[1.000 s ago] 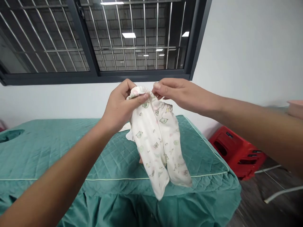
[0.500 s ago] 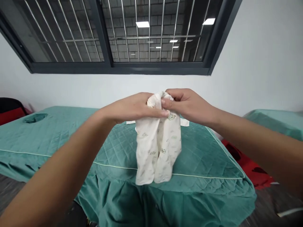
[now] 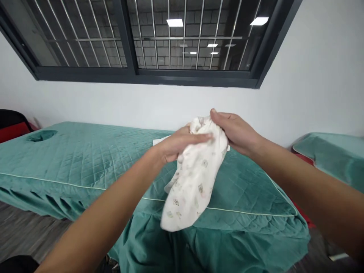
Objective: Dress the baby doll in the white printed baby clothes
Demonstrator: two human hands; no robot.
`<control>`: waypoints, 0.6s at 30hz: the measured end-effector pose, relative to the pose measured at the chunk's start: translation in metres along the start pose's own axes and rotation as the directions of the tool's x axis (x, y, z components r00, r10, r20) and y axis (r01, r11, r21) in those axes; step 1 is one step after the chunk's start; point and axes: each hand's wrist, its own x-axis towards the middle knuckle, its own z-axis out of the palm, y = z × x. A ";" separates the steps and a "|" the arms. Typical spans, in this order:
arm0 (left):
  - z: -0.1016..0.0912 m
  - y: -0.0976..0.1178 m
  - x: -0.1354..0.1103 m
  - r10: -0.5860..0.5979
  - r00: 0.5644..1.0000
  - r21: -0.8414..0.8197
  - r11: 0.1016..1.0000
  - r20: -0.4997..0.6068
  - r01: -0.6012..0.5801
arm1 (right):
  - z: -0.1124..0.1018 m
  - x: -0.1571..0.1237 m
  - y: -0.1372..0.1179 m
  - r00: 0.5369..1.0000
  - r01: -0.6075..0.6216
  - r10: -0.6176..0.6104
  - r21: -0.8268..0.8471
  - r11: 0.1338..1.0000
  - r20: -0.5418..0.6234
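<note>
A small pair of white baby pants (image 3: 196, 182) with a faint animal and leaf print hangs from both my hands above the bed. My left hand (image 3: 184, 142) grips the gathered waist from the left, its thumb lying across the front of the cloth. On the other side my right hand (image 3: 234, 129) pinches the upper right edge between thumb and fingers. The legs hang down tilted to the lower left, one mostly hidden behind the other. Behind my hands, a white cloth (image 3: 157, 141) lies on the bed, largely covered from view.
A green quilted bed cover (image 3: 85, 151) spreads below, with a round hole (image 3: 42, 135) at its left end. Behind stand a white wall (image 3: 113, 102) and a barred window (image 3: 187, 41). Another green-covered surface (image 3: 332, 151) is at right, and a red and black object (image 3: 13, 127) at far left.
The pants have turned and swung, so the two legs that hung side by side now overlap and slant lower left. My right hand has shifted right along the waist. The view has tilted slightly.
</note>
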 end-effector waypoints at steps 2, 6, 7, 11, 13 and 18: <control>0.001 -0.005 -0.001 -0.112 0.987 0.056 0.993 0.114 0.106 | -0.005 0.005 0.000 0.996 0.039 -0.038 0.007 0.999 -0.076; -0.010 -0.008 -0.002 -0.096 0.991 0.077 0.993 0.088 0.090 | -0.010 0.003 0.009 0.996 -0.020 0.022 0.025 0.999 -0.082; -0.014 -0.009 -0.001 -0.057 0.998 0.058 0.997 0.032 0.055 | -0.009 0.000 0.014 0.997 -0.069 0.069 0.013 0.998 -0.039; -0.025 -0.019 0.005 -0.005 0.993 0.021 1.000 -0.114 0.008 | -0.002 -0.013 0.034 0.933 -0.207 0.236 -0.130 0.970 0.270; -0.025 -0.026 0.008 -0.030 0.992 -0.005 1.000 -0.120 0.030 | 0.000 -0.015 0.038 0.919 -0.214 0.249 -0.144 0.966 0.307; -0.012 -0.034 0.012 -0.062 0.995 -0.096 0.994 -0.072 0.055 | -0.001 -0.006 0.038 0.994 -0.105 0.105 0.175 0.979 0.012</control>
